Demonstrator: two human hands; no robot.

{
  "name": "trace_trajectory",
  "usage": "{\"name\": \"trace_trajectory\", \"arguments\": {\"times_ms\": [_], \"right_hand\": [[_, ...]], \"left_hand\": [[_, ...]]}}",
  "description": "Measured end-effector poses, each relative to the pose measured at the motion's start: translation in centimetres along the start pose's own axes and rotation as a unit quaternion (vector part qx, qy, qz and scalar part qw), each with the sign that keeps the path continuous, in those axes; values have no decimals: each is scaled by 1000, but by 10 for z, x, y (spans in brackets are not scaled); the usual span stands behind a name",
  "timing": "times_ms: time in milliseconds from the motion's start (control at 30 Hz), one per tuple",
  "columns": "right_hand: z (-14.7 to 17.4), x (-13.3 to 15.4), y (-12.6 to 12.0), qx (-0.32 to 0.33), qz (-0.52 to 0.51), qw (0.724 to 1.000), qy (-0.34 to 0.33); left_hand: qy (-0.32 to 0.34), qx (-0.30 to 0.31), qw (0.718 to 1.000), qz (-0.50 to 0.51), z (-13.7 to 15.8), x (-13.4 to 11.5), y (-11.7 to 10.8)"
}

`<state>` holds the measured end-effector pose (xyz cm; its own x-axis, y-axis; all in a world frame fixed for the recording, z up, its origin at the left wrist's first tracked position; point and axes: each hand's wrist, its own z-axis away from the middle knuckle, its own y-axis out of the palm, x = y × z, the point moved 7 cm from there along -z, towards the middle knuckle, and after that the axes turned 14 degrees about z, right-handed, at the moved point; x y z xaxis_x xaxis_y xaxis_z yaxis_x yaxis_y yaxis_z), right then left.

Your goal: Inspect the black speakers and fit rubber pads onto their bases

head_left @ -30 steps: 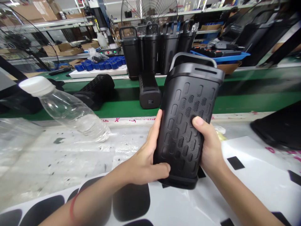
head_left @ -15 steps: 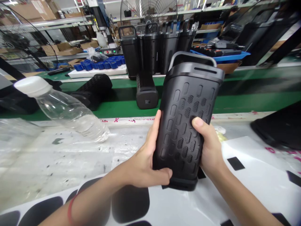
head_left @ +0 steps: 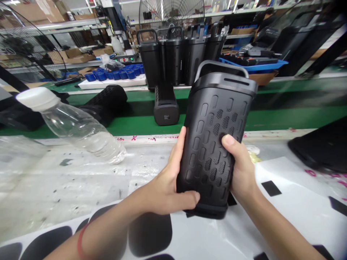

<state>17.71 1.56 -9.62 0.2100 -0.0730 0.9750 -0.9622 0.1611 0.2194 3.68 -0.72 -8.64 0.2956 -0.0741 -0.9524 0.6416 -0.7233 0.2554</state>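
2 hands clamp black speaker housing (head_left: pixel 217 144), upright above white sheet (head_left: pixel 292 202). Left hand (head_left: pixel 165 187) wraps lower left side, right hand (head_left: pixel 241 169) lower right, thumbs pressed on grille. I judge: rigid, bulky, textured, not slippery; hold low sides or top handle (head_left: pixel 221 65).

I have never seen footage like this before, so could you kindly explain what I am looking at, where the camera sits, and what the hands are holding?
The camera is worn on a person's head and looks forward and down, so the two bare arms coming in from the bottom are that person's own. The left hand and the right hand grip a tall black speaker housing with a carrying handle on top, held upright over a white sticker sheet with black shapes. To the left a clear plastic bottle lies tilted on the plastic-covered bench. Behind runs a green conveyor belt with more black housings on it.
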Motion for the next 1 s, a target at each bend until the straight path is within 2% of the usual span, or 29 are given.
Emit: {"name": "trace_trajectory", "arguments": {"times_ms": [200, 467, 667, 1000], "right_hand": [[1, 2, -1, -2, 13, 1000, -8], [0, -1, -1, -3, 2, 1000, 7], [-2, 1, -1, 1, 10, 1000, -8], [-1, -1, -3, -1, 15, 1000, 0]], "left_hand": [[-9, -34, 997, -65, 0, 2, -6], [-38, -15, 998, -52, 0, 6, -7], [-29, -29, 992, -118, -1, 4, -13], [-24, 16, 996, -86, 0, -2, -5]]}}
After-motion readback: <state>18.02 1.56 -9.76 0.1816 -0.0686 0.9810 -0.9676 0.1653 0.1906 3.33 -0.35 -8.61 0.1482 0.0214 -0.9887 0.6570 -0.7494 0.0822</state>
